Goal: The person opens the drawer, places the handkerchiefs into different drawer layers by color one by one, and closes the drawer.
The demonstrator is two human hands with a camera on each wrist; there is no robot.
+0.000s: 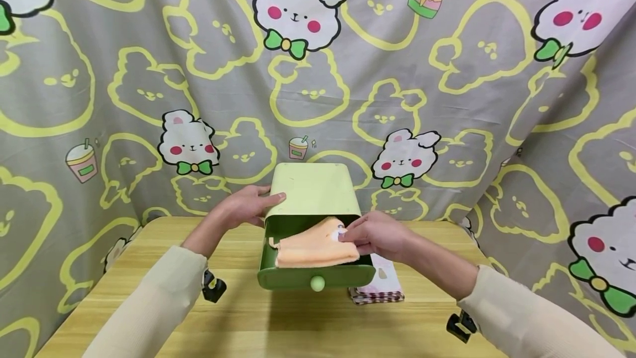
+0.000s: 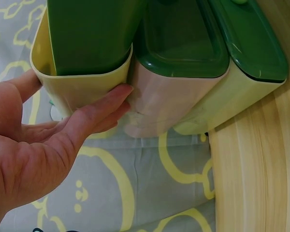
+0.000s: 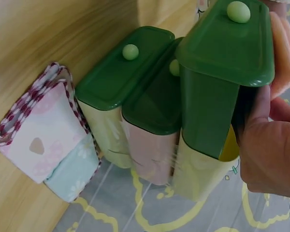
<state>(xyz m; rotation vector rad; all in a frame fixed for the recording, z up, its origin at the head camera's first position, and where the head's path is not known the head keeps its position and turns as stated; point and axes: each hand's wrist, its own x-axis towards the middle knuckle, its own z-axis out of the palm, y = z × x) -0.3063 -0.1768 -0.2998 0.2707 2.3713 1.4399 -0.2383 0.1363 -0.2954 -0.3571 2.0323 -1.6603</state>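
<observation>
In the head view, a drawer cabinet (image 1: 313, 187) with a pale yellow-green top stands with its upper green drawer (image 1: 343, 277) pulled out toward me. My left hand (image 1: 245, 203) rests on the cabinet's left side, thumb over the top face and fingers along the side wall. A folded orange towel (image 1: 308, 245) with a small embroidered face and a hanging loop lies over the drawer's opening. At its right end, my right hand (image 1: 382, 233) pinches it between thumb and fingers. In the right wrist view, the towel (image 3: 284, 58) shows beyond the drawer front.
Below the open drawer, a pink unit (image 3: 150, 150) and a yellow-green unit (image 3: 104, 128) have their green drawers closed, with round knobs. Folded patterned cloths (image 3: 48, 130) with checked trim lie on the wooden table (image 1: 223, 319) to the right. A printed curtain (image 1: 318, 87) hangs behind.
</observation>
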